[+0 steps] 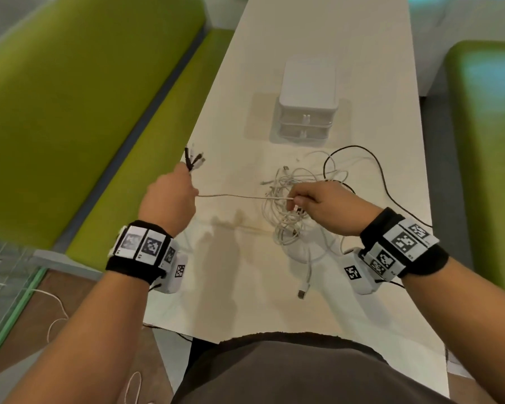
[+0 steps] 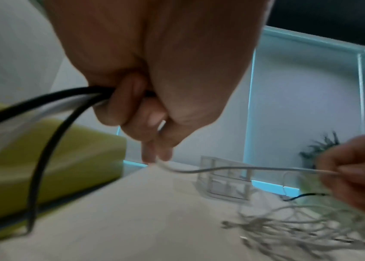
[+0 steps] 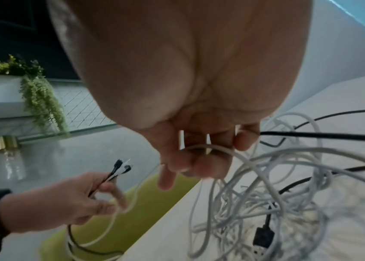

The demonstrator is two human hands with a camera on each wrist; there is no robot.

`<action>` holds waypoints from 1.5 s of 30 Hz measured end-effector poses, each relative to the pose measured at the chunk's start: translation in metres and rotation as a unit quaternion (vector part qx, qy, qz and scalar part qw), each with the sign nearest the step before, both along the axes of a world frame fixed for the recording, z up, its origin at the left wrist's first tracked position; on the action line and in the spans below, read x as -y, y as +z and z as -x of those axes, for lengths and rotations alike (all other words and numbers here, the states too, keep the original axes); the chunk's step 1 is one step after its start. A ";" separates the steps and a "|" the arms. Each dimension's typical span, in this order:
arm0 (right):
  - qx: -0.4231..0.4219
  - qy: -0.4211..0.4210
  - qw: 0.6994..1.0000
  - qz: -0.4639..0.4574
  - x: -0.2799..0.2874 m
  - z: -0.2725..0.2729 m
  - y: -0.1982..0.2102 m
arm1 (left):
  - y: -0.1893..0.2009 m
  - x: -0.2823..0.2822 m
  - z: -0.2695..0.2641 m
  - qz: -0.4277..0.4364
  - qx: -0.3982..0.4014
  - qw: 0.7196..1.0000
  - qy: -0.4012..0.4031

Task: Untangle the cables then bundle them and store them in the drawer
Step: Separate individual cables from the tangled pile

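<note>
Both hands' grip (image 1: 169, 193) on cables (image 1: 239, 196)

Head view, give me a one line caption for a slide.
Left hand grips gathered cable ends while right hand pinches a white cable stretched from the tangle.

we list: cable tangle (image 2: 307, 227) blurred; black cable (image 3: 324, 136) cut by frame edge; drawer unit (image 1: 305, 112) contents unreadable.

You seem to be in an office lounge or café-style seating area: a long white table (image 1: 318, 39) flanked by green upholstered benches (image 1: 70, 112), glass partitions (image 2: 300, 106), and trailing decorative greenery (image 3: 40, 100) on a ledge.
</note>
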State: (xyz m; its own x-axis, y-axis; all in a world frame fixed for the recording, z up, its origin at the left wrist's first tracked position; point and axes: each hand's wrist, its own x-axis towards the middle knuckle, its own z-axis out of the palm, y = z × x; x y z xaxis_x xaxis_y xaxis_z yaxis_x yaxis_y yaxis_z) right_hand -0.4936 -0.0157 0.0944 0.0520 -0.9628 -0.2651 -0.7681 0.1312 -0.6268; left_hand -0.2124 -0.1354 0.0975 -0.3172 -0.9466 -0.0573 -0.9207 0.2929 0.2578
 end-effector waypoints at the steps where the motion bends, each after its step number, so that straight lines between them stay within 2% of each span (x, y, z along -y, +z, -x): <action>1: -0.007 0.009 1.000 0.005 0.001 -0.003 -0.001 | -0.001 -0.004 0.003 0.004 -0.024 0.999 -0.024; 3: -0.013 0.028 0.999 0.020 0.003 -0.011 -0.006 | -0.003 -0.020 0.019 -0.018 -0.116 0.988 -0.100; 5: -0.006 0.043 0.998 0.034 0.004 -0.021 -0.010 | -0.002 -0.042 0.040 -0.115 -0.193 0.961 -0.160; 7: 0.020 0.043 0.997 0.053 0.005 -0.027 -0.012 | -0.008 -0.057 0.054 -0.195 -0.202 0.941 -0.189; 11: 0.021 0.006 0.997 0.073 0.002 -0.024 -0.008 | -0.012 -0.056 0.056 -0.168 -0.179 0.949 -0.196; 13: 0.011 -0.027 0.998 0.050 -0.001 -0.014 -0.006 | -0.006 -0.048 0.049 -0.153 -0.197 0.957 -0.150; 17: 0.013 -0.013 0.999 -0.028 -0.007 0.006 -0.008 | 0.008 -0.016 0.021 -0.097 -0.276 0.955 0.044; 18: 0.018 -0.008 0.999 -0.026 -0.009 0.008 -0.009 | 0.011 -0.009 0.013 -0.080 -0.271 0.957 0.066; 20: 0.052 -0.014 0.999 0.001 -0.010 0.009 -0.008 | 0.013 -0.001 0.003 -0.047 -0.194 0.977 0.069; 22: 0.082 -0.034 0.996 0.030 -0.008 0.004 -0.008 | 0.011 -0.002 0.005 -0.013 -0.110 0.993 0.047; 23: 0.072 -0.040 0.996 0.042 -0.006 0.001 -0.008 | 0.010 -0.006 0.010 -0.003 -0.107 0.994 0.027; 25: 0.034 -0.038 0.997 0.050 -0.003 -0.006 -0.010 | 0.008 -0.019 0.025 -0.007 -0.163 0.986 -0.041; 27: 0.024 -0.024 0.998 0.055 -0.001 -0.014 -0.009 | 0.007 -0.036 0.043 -0.082 -0.212 0.965 -0.135; 29: 0.043 -0.014 0.996 0.078 -0.001 -0.021 -0.005 | 0.003 -0.053 0.057 -0.180 -0.237 0.937 -0.183; 31: 0.066 -0.026 0.994 0.078 -0.001 -0.020 0.001 | -0.006 -0.056 0.059 -0.212 -0.257 0.930 -0.154; 33: 0.065 -0.059 0.994 0.069 -0.004 -0.008 0.004 | -0.009 -0.047 0.050 -0.207 -0.248 0.942 -0.089; 36: 0.048 -0.156 0.981 0.108 -0.012 0.022 0.002 | -0.011 -0.020 0.013 -0.115 -0.142 0.983 0.010; 39: -0.058 -0.273 0.949 0.148 -0.025 0.065 -0.006 | -0.004 0.009 -0.039 -0.012 -0.029 0.994 0.105; 42: -0.196 -0.326 0.925 0.012 -0.044 0.117 -0.027 | 0.002 0.027 -0.077 0.038 0.035 0.986 0.159; 44: -0.237 -0.328 0.910 -0.092 -0.057 0.141 -0.045 | 0.002 0.030 -0.086 0.046 0.029 0.985 0.163; 45: -0.237 -0.331 0.907 -0.112 -0.062 0.148 -0.052 | 0.001 0.030 -0.085 0.033 0.012 0.986 0.163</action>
